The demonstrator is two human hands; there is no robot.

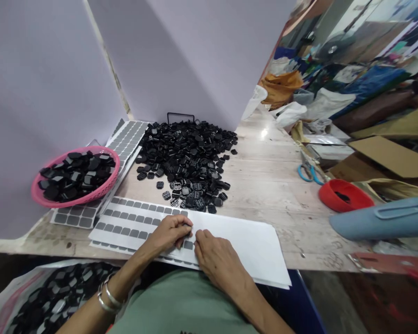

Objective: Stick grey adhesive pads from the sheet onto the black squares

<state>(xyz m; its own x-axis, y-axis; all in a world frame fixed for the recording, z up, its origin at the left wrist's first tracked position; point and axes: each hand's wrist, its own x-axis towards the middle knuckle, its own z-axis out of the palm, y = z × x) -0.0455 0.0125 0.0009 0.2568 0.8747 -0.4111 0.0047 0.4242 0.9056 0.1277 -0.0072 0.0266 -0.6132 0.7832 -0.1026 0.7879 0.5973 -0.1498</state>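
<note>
A white sheet point(251, 243) carrying rows of small grey rectangular stickers point(125, 229) lies along the table's near edge. My left hand point(169, 232) rests on it with fingers curled, fingertips pinching at a sticker near the sheet's middle. My right hand point(218, 257) lies just right of it, fingers bent, thumb and forefinger meeting beside the left fingertips. What each pinch holds is too small to make out. A heap of small black plastic pieces point(188, 157) sits just beyond the sheet.
A pink basket point(38, 197) of black pieces stands at the left on more sticker sheets point(128, 137). Blue-handled scissors point(308, 172), a red round lid point(344, 195) and a blue-grey case point(383, 218) lie at right. A bag of black pieces point(52, 297) sits below the table edge.
</note>
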